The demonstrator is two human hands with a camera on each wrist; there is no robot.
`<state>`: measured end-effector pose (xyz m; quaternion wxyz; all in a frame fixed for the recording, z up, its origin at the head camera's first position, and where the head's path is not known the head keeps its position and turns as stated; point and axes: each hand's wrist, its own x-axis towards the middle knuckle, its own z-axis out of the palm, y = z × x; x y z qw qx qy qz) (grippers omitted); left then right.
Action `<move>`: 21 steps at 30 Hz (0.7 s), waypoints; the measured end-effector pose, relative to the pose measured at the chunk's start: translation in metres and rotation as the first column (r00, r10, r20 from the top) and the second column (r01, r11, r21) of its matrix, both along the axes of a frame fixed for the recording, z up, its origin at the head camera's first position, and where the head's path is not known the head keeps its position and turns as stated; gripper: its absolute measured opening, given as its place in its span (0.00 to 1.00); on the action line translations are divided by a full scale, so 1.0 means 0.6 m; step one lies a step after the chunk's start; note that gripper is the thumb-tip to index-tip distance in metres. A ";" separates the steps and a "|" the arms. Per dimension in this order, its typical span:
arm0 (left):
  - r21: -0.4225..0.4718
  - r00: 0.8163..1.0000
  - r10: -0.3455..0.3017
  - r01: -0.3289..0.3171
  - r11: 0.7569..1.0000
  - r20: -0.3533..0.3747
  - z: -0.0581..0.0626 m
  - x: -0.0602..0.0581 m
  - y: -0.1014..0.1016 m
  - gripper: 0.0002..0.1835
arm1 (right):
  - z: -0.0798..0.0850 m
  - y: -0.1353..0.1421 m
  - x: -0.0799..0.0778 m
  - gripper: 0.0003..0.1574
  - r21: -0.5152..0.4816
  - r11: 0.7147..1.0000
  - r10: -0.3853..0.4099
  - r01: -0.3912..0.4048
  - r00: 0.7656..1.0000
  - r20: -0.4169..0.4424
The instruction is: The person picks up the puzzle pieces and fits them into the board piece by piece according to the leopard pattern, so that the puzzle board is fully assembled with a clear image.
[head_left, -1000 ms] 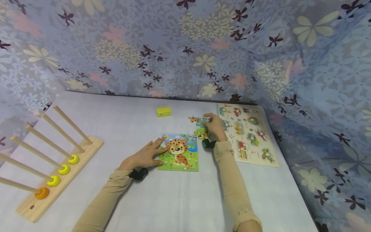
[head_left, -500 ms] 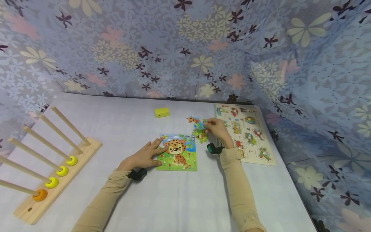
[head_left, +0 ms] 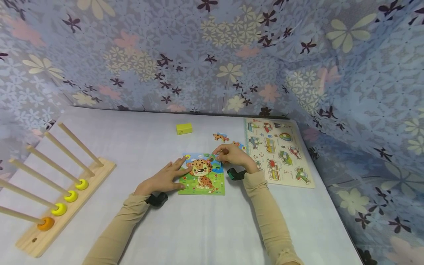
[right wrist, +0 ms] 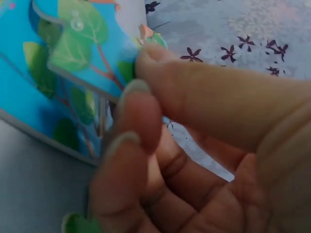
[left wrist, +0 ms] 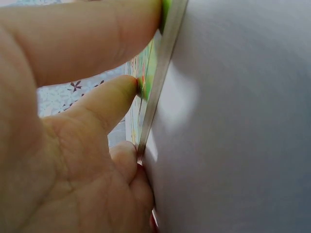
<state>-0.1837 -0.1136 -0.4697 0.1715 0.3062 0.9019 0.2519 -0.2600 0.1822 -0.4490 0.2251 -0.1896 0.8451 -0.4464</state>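
A jigsaw puzzle (head_left: pixel 202 186) with a leopard cub picture lies on the white table. My left hand (head_left: pixel 162 179) rests along its left side, fingers spread; in the left wrist view the thumb and a fingertip touch the puzzle board's edge (left wrist: pixel 163 68). Over the upper right corner of the puzzle, my right hand (head_left: pixel 234 154) pinches a puzzle piece (right wrist: pixel 92 53) with green leaves on blue, between thumb and fingers. In the right wrist view this piece sits tilted, partly above the blue leafy corner of the puzzle (right wrist: pixel 29 97). Whether it touches the board there, I cannot tell.
Loose puzzle pieces (head_left: pixel 221 137) lie behind the right hand. A yellow block (head_left: pixel 184 128) is at the back. On the right is a board with vehicle pictures (head_left: pixel 281 175). A wooden peg stand (head_left: pixel 74 206) with yellow and orange rings stands at the left.
My right hand has moved from the loose pieces toward me and left, carrying a puzzle piece to the puzzle's upper right corner. My left hand has stayed on the puzzle.
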 end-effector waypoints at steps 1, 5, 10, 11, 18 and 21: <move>0.001 1.000 -0.002 0.002 1.000 -0.002 0.000 0.000 0.000 0.37 | 0.000 -0.002 0.000 0.15 0.002 1.000 -0.002 0.002 1.000 -0.006; 0.000 1.000 0.000 0.000 1.000 0.005 -0.001 0.000 -0.001 0.37 | -0.003 -0.005 0.001 0.13 0.019 1.000 -0.015 0.016 0.999 -0.031; 0.000 1.000 0.001 -0.001 1.000 0.000 0.000 0.001 0.001 0.37 | -0.002 -0.009 0.004 0.13 0.038 0.999 -0.012 0.015 0.998 -0.069; 0.002 1.000 0.002 -0.002 1.000 0.000 0.001 0.001 0.002 0.37 | -0.002 -0.010 0.004 0.13 0.052 0.998 -0.013 0.017 0.996 -0.085; 0.003 1.000 0.011 -0.011 1.000 -0.004 0.004 0.002 0.005 0.37 | -0.006 -0.019 0.007 0.15 0.147 0.988 -0.022 0.044 0.990 -0.143; -0.002 1.000 0.015 -0.015 1.000 0.000 0.004 0.003 0.005 0.37 | -0.006 -0.022 0.007 0.16 0.180 0.983 0.005 0.026 0.985 -0.171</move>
